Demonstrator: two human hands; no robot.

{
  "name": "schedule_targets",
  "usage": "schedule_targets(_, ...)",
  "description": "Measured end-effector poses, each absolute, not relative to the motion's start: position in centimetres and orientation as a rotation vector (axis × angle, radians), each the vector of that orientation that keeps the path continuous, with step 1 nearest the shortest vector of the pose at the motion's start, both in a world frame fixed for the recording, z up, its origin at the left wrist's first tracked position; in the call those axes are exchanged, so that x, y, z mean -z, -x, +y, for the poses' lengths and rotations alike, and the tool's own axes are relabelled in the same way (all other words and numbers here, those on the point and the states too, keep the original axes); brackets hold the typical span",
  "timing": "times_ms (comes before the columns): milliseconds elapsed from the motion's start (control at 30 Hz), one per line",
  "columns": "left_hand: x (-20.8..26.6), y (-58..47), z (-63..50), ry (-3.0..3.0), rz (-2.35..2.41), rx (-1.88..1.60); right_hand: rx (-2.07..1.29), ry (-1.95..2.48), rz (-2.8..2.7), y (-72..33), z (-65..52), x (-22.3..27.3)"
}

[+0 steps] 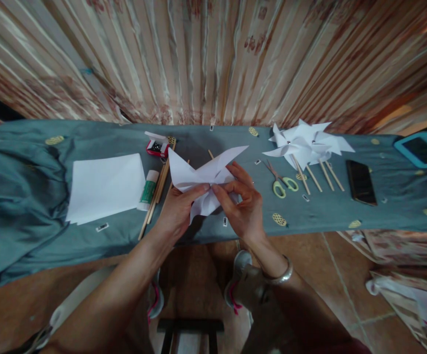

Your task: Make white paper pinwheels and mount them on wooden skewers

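Observation:
A white paper pinwheel (pixel 194 176) is held over the middle of the cloth-covered table, its blades folded in toward the centre. My left hand (pixel 178 206) grips its left side, with the thumb pressed near the centre. From the right, my right hand (pixel 241 201) pinches close to the same centre, its other fingers curled behind the paper. Whether a pin sits between the fingertips is too small to tell. Just left of the pinwheel lie several wooden sticks (pixel 157 189), and part of another stick (pixel 211 154) shows behind it.
White paper sheets (pixel 106 189), a glue stick (pixel 149 189) and a small red box (pixel 157 146) lie left. Scissors (pixel 279 181), finished pinwheels (pixel 305 142) on sticks, a dark phone (pixel 360 182) and a blue-framed tablet (pixel 423 149) lie right. A curtain (pixel 213 64) hangs behind the table.

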State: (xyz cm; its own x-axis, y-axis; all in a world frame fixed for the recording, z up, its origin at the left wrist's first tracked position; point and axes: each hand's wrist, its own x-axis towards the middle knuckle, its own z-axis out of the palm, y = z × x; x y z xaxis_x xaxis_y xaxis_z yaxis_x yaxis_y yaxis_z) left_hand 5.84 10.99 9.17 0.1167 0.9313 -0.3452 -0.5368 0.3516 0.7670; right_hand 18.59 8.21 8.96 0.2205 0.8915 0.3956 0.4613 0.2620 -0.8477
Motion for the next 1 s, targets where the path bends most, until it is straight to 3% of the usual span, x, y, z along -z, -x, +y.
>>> schedule_targets(1000,-9.34,-5.61,11.04,-0.573,0.892,-1.140,-0.488,1.378,-1.421,-18.83,8.33,-8.61)
